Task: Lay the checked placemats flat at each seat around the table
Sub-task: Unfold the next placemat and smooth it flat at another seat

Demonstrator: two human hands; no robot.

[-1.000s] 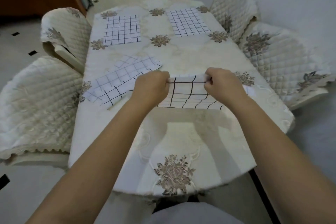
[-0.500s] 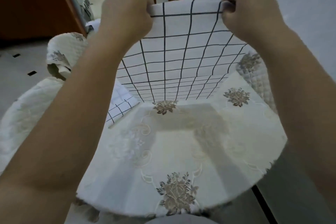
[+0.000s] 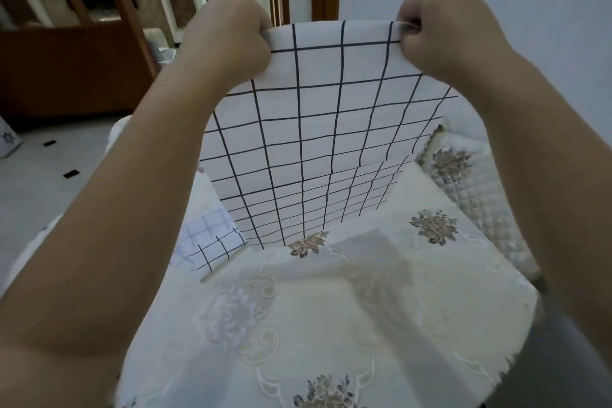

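A checked placemat (image 3: 318, 129) is pinched at its top corners by the left hand (image 3: 228, 40) and right hand (image 3: 443, 33) and hung above the embroidered tablecloth (image 3: 331, 308), apparently unfolded, to be lowered flat next.

Dim, bluish indoor light; soft blur; wide-angle edge distortion.

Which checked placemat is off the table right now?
The large placemat, pinched at its top corners by the left hand and right hand; the folded placemat lies on the tablecloth.
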